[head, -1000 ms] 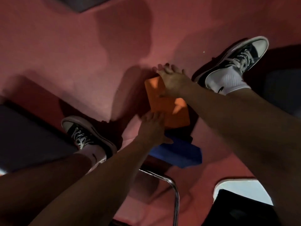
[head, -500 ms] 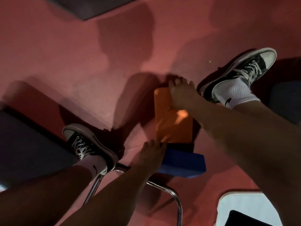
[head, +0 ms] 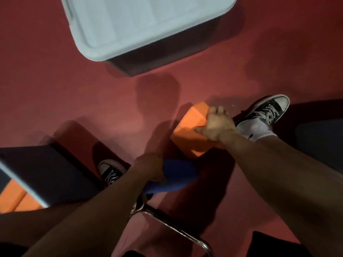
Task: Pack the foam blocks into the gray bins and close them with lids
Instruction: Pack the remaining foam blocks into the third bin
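While gripped: orange block (head: pixel 191 135), right hand (head: pixel 216 127), fingers (head: pixel 220 110) curled over; blue block (head: pixel 179 174), left hand (head: pixel 150 167), fingers wrapped round. Carry level, seat flat in open bin (head: pixel 52 169).

Both my bare forearms reach down and forward. My left hand (head: pixel 150 168) is curled round the blue block (head: pixel 178 173), though it's blurry. My right hand (head: pixel 217 127) grabs the orange block (head: pixel 191 130) from above, fingers over its far edge and thumb across the near face.
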The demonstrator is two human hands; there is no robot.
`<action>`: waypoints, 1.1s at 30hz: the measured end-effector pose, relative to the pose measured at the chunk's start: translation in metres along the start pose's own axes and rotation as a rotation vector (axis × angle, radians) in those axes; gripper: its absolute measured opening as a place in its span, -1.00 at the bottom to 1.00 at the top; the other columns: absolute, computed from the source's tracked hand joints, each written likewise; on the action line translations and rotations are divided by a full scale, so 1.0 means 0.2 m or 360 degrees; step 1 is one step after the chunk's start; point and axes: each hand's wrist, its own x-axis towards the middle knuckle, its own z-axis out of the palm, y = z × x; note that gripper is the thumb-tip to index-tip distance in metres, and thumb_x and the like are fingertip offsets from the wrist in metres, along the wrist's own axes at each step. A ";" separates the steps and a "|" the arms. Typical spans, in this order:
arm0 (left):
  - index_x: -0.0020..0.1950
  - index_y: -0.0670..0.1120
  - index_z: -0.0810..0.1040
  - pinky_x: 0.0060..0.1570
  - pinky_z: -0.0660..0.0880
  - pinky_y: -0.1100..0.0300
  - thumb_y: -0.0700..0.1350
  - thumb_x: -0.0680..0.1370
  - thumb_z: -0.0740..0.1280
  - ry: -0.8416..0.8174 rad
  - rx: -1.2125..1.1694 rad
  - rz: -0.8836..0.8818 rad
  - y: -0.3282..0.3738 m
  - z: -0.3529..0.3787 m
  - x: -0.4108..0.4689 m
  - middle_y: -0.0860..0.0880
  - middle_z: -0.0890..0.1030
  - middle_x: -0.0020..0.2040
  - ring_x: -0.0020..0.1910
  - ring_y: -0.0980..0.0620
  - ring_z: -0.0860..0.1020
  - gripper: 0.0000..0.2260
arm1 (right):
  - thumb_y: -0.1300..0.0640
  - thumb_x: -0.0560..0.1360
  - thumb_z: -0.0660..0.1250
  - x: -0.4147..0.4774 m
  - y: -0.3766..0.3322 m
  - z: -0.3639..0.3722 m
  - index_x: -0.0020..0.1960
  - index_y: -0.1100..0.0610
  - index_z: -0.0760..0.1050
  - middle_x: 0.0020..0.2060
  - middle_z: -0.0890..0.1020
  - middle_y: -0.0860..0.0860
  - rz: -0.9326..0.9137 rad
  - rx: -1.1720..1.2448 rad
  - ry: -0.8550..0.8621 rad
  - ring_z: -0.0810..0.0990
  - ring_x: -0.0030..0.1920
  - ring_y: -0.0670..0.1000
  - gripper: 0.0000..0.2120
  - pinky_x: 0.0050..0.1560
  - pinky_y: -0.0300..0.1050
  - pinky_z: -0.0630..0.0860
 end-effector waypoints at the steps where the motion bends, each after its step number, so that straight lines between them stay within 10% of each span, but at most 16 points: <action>1: 0.38 -0.15 0.34 0.02 0.51 0.08 0.09 0.41 0.46 0.0057 -0.0079 -0.0103 -0.04 -0.04 -0.03 -0.12 0.56 0.22 0.18 -0.15 0.58 -0.35 | -0.32 0.29 0.46 -0.03 0.00 -0.04 0.30 0.23 0.23 0.25 0.37 0.22 0.0033 0.0057 0.0100 0.38 0.28 0.27 -0.13 0.28 0.11 0.37; 9: 0.27 -0.17 0.27 0.11 0.44 -0.03 0.17 0.30 0.55 0.0775 -0.1159 -0.0540 -0.03 -0.01 -0.03 -0.25 0.47 0.23 0.21 -0.29 0.50 -0.25 | -0.22 0.31 0.45 -0.25 -0.06 -0.07 0.23 0.14 0.15 0.22 0.43 0.18 0.0284 0.0300 0.0358 0.48 0.23 0.27 -0.25 0.17 0.20 0.44; 17: 0.32 -0.14 0.45 0.09 0.56 0.04 0.62 0.09 0.34 0.0704 -0.1852 -0.0524 0.27 0.08 0.20 -0.13 0.60 0.22 0.15 -0.08 0.60 0.07 | -0.20 0.34 0.43 -0.27 -0.15 0.18 0.20 0.13 0.20 0.15 0.52 0.17 0.0256 0.0778 0.0130 0.54 0.16 0.27 -0.34 0.07 0.05 0.49; 23: 0.42 -0.03 0.44 0.09 0.60 0.11 -0.05 0.31 0.64 0.0741 -0.2331 0.0339 0.22 0.09 0.22 0.02 0.64 0.23 0.18 0.08 0.62 -0.27 | -0.21 0.37 0.44 -0.17 -0.10 0.10 0.17 0.11 0.24 0.12 0.56 0.11 0.0407 0.0998 0.0133 0.59 0.11 0.17 -0.38 -0.01 -0.14 0.41; 27: 0.45 0.13 0.43 0.13 0.59 0.03 0.24 0.34 0.56 0.0821 -0.2224 0.0175 0.18 0.08 0.23 0.14 0.65 0.20 0.17 0.13 0.62 -0.28 | -0.24 0.39 0.43 -0.18 -0.14 0.11 0.13 0.11 0.24 0.10 0.60 0.13 0.0488 0.1068 0.0164 0.60 0.11 0.18 -0.41 -0.02 -0.14 0.40; 33: 0.14 -0.16 0.66 -0.03 0.60 0.13 0.22 0.38 0.51 0.0753 -0.2205 0.0066 0.07 -0.01 0.14 -0.05 0.72 0.01 -0.02 0.04 0.68 -0.47 | -0.29 0.39 0.40 -0.29 -0.20 0.15 0.19 0.13 0.24 0.13 0.57 0.14 0.0319 0.0964 0.0235 0.58 0.11 0.19 -0.35 0.01 -0.10 0.44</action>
